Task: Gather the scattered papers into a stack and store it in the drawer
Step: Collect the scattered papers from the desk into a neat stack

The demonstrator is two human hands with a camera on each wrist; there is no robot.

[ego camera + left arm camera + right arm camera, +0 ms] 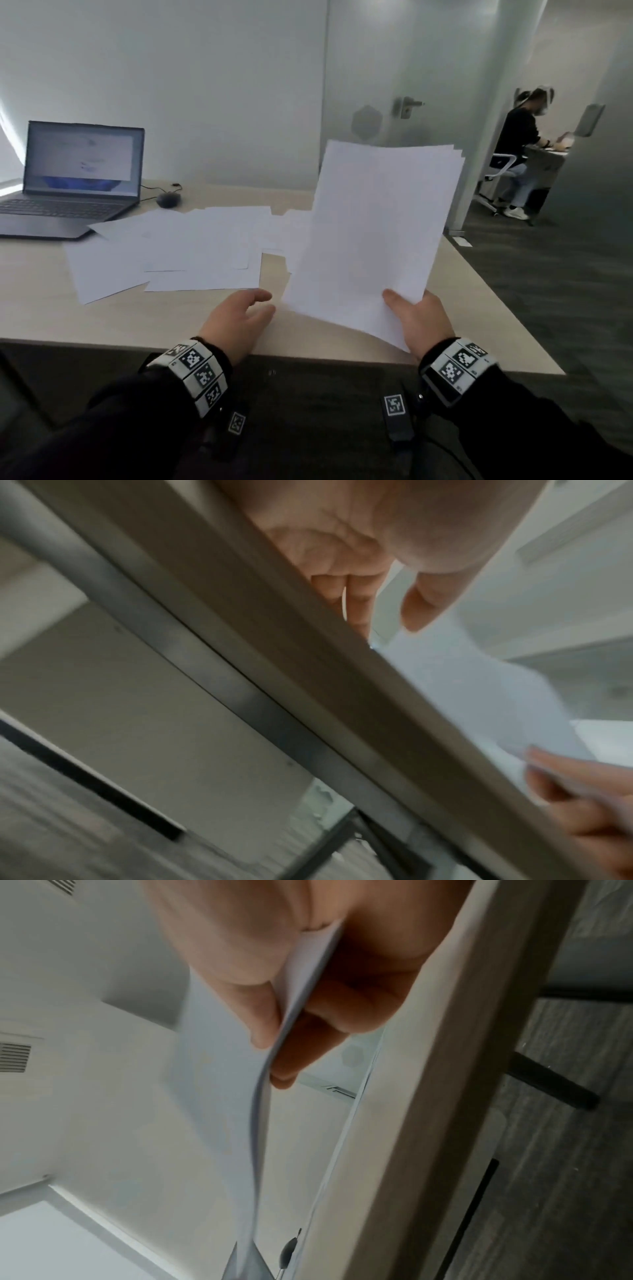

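Note:
My right hand [416,317] pinches the near corner of a stack of white papers [373,233], thumb on top, and holds it tilted up above the right part of the table. The right wrist view shows thumb and fingers clamped on the stack of papers [294,993]. More loose white sheets [185,246] lie spread and overlapping on the table's middle. My left hand [239,315] hovers over the near table edge just left of the stack, fingers relaxed and holding nothing; the left hand [359,561] shows a bare palm in its wrist view. No drawer is in view.
The light wooden table [137,318] carries an open laptop [73,178] at the back left and a dark mouse [168,199] with a cable behind the sheets. A glass door [404,109] stands behind. At the far right another person [520,147] sits at a desk.

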